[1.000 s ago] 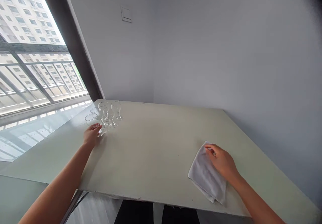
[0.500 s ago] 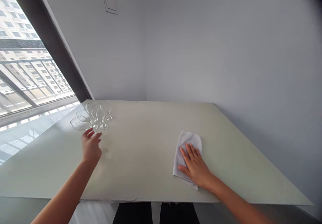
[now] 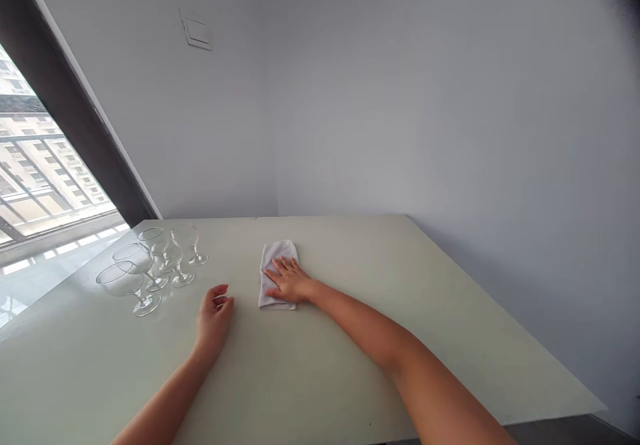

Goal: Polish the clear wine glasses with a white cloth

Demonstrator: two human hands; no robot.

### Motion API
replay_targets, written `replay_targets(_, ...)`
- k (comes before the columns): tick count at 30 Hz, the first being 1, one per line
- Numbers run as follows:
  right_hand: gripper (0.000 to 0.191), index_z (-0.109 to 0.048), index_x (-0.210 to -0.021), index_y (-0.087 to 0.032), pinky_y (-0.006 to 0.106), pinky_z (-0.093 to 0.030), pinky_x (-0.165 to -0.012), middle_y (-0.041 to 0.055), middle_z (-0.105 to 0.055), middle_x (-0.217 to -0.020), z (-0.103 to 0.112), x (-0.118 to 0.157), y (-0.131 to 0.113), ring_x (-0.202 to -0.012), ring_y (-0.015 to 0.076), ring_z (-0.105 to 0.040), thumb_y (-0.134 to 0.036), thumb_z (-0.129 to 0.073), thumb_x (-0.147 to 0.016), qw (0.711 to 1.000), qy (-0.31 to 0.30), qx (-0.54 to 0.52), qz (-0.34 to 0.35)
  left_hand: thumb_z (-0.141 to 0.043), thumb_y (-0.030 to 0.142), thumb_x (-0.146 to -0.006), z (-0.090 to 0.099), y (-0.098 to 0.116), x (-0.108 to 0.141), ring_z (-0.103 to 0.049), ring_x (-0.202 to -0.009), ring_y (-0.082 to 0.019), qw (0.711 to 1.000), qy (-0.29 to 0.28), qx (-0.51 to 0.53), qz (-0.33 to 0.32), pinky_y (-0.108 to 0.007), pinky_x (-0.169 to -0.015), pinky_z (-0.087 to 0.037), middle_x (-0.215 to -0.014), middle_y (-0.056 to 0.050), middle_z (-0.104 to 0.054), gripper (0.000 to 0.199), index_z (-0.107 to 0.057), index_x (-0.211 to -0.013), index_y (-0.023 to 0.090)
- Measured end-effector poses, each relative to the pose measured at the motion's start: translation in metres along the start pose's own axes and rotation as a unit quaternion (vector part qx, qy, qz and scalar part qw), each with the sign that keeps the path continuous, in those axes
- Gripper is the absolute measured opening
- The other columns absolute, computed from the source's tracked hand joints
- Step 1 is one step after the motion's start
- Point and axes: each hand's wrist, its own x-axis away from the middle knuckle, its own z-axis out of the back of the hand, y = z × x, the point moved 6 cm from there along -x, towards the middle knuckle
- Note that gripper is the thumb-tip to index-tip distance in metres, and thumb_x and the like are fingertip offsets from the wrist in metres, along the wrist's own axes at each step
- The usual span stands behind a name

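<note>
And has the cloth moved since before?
Yes. Against the table, the cloth has gone left and farther back, with the right hand spread on it.

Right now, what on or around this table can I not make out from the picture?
In the head view:
Middle of the cloth: hidden under the right hand.
Right palm: hidden by the back of that hand.
Near left corner of the table: cut off by the picture's edge.
Left part of the window: cut off by the left edge.
</note>
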Motion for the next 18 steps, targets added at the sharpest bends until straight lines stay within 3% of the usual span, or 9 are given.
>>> replay_targets(3, 0.074, -0.016, -0.14, -0.023, 0.046, 0.003, -0.105, 0.0088, -0.002, -0.148, 0.02, -0.013, 0.052, -0.134, 0.0293, 0.003, -0.067, -0.02, -0.08, 0.995, 0.009, 0.021, -0.095, -0.053, 0.037, -0.066, 0.0, 0.002, 0.001, -0.054, -0.072, -0.017, 1.0, -0.011, -0.017, -0.005, -0.03, -0.066, -0.041, -0.08, -0.001, -0.055, 0.035, -0.052, -0.097, 0.022)
replay_targets(7, 0.071, -0.015, -0.14, -0.021, 0.048, 0.0, -0.104, 0.0119, -0.004, -0.148, 0.047, 0.01, 0.135, -0.134, 0.0296, -0.001, -0.063, -0.016, -0.084, 0.975, 0.031, 0.043, -0.215, -0.052, 0.038, -0.066, -0.001, -0.002, -0.002, -0.056, -0.072, -0.018, 1.0, -0.017, -0.021, -0.002, -0.031, -0.067, -0.041, -0.08, -0.001, -0.057, 0.032, -0.053, -0.095, 0.024)
replay_targets(13, 0.07, -0.016, -0.14, -0.017, 0.051, -0.004, -0.103, 0.0153, -0.007, -0.147, 0.069, 0.103, 0.243, -0.133, 0.0318, -0.004, -0.06, -0.014, -0.085, 0.925, 0.064, 0.055, -0.371, -0.052, 0.038, -0.067, 0.001, -0.015, -0.008, -0.056, -0.067, -0.018, 0.999, -0.03, -0.029, 0.003, -0.032, -0.067, -0.041, -0.078, 0.001, -0.058, 0.031, -0.053, -0.095, 0.025)
replay_targets(18, 0.071, -0.019, -0.139, -0.017, 0.051, -0.007, -0.102, 0.018, -0.011, -0.145, 0.074, 0.194, 0.287, -0.132, 0.0357, -0.009, -0.061, -0.012, -0.084, 0.873, 0.092, 0.055, -0.475, -0.054, 0.036, -0.066, -0.001, -0.01, -0.009, -0.056, -0.069, -0.017, 1.0, -0.023, -0.01, -0.017, -0.03, -0.065, -0.042, -0.086, -0.001, -0.058, 0.032, -0.053, -0.095, 0.023)
